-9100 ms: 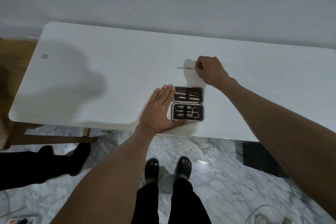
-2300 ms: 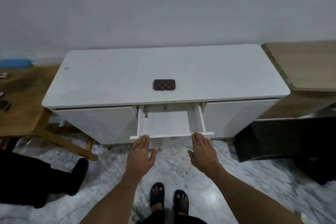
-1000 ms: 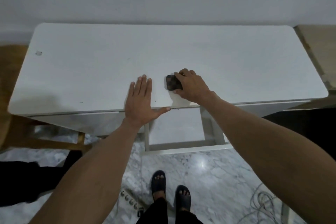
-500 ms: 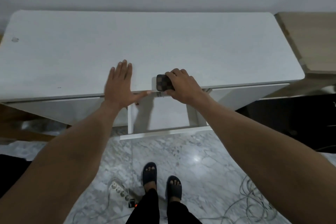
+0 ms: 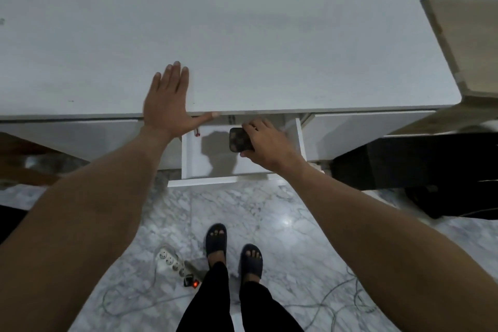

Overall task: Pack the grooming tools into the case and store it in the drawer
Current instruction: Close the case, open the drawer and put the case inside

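- The white cabinet (image 5: pixel 242 48) fills most of my view, its top bare apart from my hand; I judge it serves me here only as a support to lean on.
- The marble floor (image 5: pixel 269 210) lies below, with a power strip (image 5: pixel 171 261) and loose cables near my feet, something I could trip on when I step back.
- The drawer (image 5: pixel 188 159) is pulled out under the middle of the cabinet, its white bottom exposed and shadowed by my arm. A small red thing sits at its back left corner; I cannot tell what it is.
- My left hand (image 5: pixel 168 105) lies flat on the cabinet's front edge, fingers spread and holding nothing, thumb stretched along the lip. I take it to be bracing my lean.
- My right hand (image 5: pixel 265 143) is over the open drawer, fingers and thumb closed around the case.
- The case (image 5: pixel 238 139), dark and chequered, is shut, gripped by its right end and held inside the drawer's outline. Whether it touches the bottom I cannot tell. Releasing it and pushing the drawer shut looks like what remains.
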{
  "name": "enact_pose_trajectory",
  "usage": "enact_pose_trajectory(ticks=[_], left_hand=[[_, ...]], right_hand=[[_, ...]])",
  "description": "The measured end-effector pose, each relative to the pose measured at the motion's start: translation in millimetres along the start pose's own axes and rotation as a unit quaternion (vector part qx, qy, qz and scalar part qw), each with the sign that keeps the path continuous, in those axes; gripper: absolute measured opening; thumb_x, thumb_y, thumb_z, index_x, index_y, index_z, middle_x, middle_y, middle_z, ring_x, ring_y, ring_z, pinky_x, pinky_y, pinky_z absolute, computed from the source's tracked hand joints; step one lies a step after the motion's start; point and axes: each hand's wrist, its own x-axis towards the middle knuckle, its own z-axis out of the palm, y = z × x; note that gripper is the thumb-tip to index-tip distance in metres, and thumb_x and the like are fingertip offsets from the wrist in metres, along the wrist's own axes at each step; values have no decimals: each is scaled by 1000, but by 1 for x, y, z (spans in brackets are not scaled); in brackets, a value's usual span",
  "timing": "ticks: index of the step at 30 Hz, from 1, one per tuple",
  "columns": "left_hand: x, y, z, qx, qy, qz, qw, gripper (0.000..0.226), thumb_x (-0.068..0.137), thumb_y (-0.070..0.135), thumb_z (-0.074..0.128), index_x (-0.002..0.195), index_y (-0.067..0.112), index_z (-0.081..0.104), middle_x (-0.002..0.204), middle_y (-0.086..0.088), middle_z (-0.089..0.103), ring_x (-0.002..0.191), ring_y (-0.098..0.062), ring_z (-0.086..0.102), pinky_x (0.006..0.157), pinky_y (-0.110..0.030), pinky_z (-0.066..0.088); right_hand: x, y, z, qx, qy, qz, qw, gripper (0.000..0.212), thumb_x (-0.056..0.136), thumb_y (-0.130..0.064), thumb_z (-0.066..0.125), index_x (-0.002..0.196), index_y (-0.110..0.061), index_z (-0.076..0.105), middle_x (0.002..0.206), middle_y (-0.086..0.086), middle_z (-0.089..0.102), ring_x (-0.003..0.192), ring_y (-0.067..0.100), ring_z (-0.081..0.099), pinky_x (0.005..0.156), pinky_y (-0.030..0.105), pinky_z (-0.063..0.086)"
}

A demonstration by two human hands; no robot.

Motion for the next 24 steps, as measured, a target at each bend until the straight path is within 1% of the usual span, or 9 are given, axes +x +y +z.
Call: enact_pose_trajectory(ticks=[2,7,11,14,18,20,24], left_hand=[[0,1,-1,-1,4,-3,1000,134,74,102,22,162,2,21,171,-20,17,159,-34,15,130,-52,12],[1,0,3,1,26,-11,1000,131,74,99,38,162,4,24,171,-18,21,159,-33,18,129,-51,15],[2,-2,7,0,37,-18,999,131,73,99,42,162,4,26,171,-16,22,159,-32,20,130,-50,15],[4,-2,10,1,54,-24,998,132,71,100,43,161,4,29,170,-16,25,158,-31,23,129,-50,18],[5,0,10,8,56,-36,998,134,69,103,41,161,6,31,170,-14,26,158,-29,23,129,-49,20],[5,0,9,10,55,-39,998,135,68,103,42,160,6,32,170,-13,27,158,-29,24,129,-48,19],[5,6,8,7,44,-37,998,136,68,104,39,161,6,30,170,-13,25,158,-28,22,129,-48,18]], right_hand=[[9,-2,14,13,-19,8,1000,68,80,-43,72,135,-11,46,129,10,53,118,32,48,83,49,54],[30,-1,47,24,-77,30,996,59,82,-33,70,130,-8,47,126,14,51,116,34,46,80,51,54],[45,-4,68,17,-116,54,992,60,84,-28,69,133,-6,43,127,15,47,118,34,43,78,49,55],[55,-6,83,12,-135,63,989,61,84,-24,68,134,-5,39,126,16,45,116,34,43,78,49,55],[63,-8,98,2,-150,79,985,60,85,-20,67,134,-3,37,125,17,43,112,33,45,77,47,55],[65,-8,103,4,-154,83,985,63,84,-21,68,135,-4,35,126,17,42,112,34,45,78,47,55],[61,-5,97,19,-169,80,982,78,80,-27,74,140,-5,29,129,18,40,114,35,43,82,50,54]])
